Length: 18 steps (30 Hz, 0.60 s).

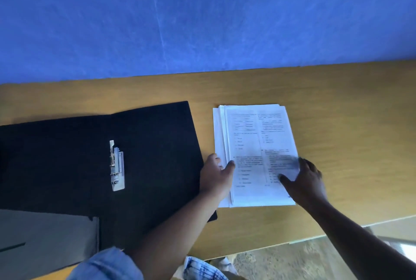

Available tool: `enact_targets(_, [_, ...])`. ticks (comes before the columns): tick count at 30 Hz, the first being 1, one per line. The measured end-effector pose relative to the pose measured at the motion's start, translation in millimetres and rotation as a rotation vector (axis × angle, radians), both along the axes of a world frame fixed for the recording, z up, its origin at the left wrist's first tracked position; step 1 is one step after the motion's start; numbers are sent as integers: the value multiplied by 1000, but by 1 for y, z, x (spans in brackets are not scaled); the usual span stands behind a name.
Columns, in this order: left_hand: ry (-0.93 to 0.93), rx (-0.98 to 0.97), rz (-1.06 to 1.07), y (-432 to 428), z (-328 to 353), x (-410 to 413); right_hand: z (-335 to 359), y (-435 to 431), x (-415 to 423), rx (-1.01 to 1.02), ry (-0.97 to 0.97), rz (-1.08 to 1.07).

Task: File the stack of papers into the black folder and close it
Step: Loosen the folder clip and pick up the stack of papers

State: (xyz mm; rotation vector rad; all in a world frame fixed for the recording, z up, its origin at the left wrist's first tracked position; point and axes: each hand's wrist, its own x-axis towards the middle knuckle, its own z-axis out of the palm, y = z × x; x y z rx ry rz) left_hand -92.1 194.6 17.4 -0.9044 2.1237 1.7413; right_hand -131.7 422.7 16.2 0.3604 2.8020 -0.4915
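Observation:
The black folder point(144, 144) lies open and flat on the left of the wooden table, its metal clip point(117, 166) showing near the spine. To its right rests the stack of printed white papers point(252, 135), slightly fanned at the left edge. My left hand point(217, 175) grips the stack's left edge, thumb on top of the sheets. On the lower right corner of the stack lies my right hand point(308, 180), thumb pressed on the top page and fingers along the right edge.
A blue wall point(202, 16) stands right behind the table's point(337, 104) far edge. A grey pocket flap point(45, 241) of the folder sits at the lower left. The table's front edge runs at the lower right, with floor point(292, 261) beyond it.

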Motion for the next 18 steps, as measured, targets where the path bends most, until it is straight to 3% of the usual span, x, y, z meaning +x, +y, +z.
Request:
enact_targets(6, [-106, -16, 27, 9, 2, -24, 1, -7, 0, 22, -25, 36])
enact_targets(9, [-151, -290, -2, 8, 4, -28, 1, -11, -1, -13, -33, 8])
enact_targets(11, [-163, -335, 1, 9, 6, -28, 1, -12, -2, -36, -37, -12])
enact_targets(18, [-152, 201, 97, -2, 8, -44, 1, -13, -5, -37, -55, -25])
